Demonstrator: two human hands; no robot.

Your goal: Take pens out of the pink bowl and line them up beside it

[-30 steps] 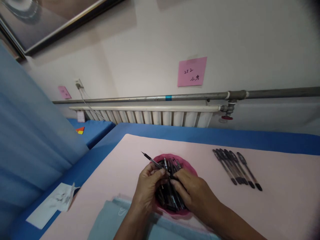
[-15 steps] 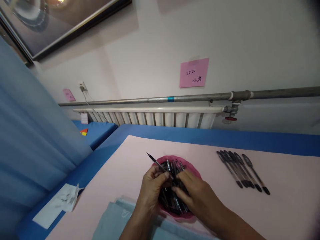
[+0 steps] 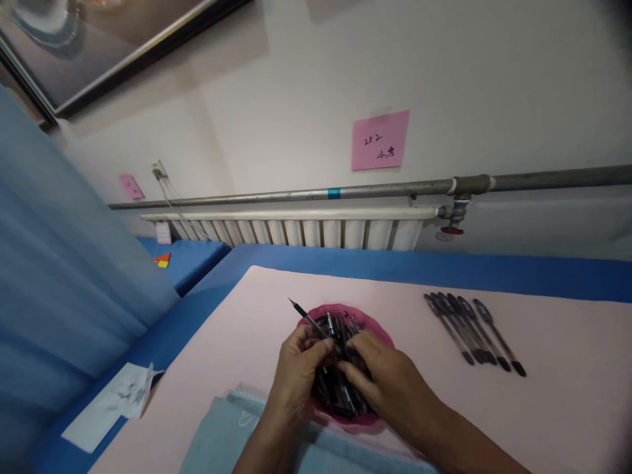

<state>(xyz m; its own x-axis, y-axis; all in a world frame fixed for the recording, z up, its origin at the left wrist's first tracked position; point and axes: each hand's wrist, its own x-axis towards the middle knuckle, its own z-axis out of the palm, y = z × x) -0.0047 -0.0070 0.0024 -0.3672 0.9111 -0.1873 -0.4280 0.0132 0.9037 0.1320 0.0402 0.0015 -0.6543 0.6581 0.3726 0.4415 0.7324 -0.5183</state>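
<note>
My left hand (image 3: pixel 299 368) pinches a pen (image 3: pixel 312 322) by its barrel, the bare writing tip pointing up and to the left. My right hand (image 3: pixel 382 375) is close beside it over the pink basket (image 3: pixel 378 322), fingers curled and thumb reaching toward the pen's back end. Whatever those fingers grip is hidden. Black pens and pen parts (image 3: pixel 343 392) fill the basket beneath both hands. Right of the basket, several capped black pens (image 3: pixel 461 329) lie side by side on the pink sheet, one slightly apart from the others.
A pink sheet (image 3: pixel 557 395) covers part of the blue bed (image 3: pixel 390 263). Folded light-blue cloth (image 3: pixel 217 428) lies in front, and white paper (image 3: pixel 108 405) at left. A blue curtain (image 3: pixel 64 250) hangs on the left. Behind the bed are a radiator (image 3: pixel 311 232) and a pipe (image 3: pixel 395 192).
The camera view has shifted slightly. My right fingers have edged nearer to my left hand. The left hand keeps the pen at about the same slant.
</note>
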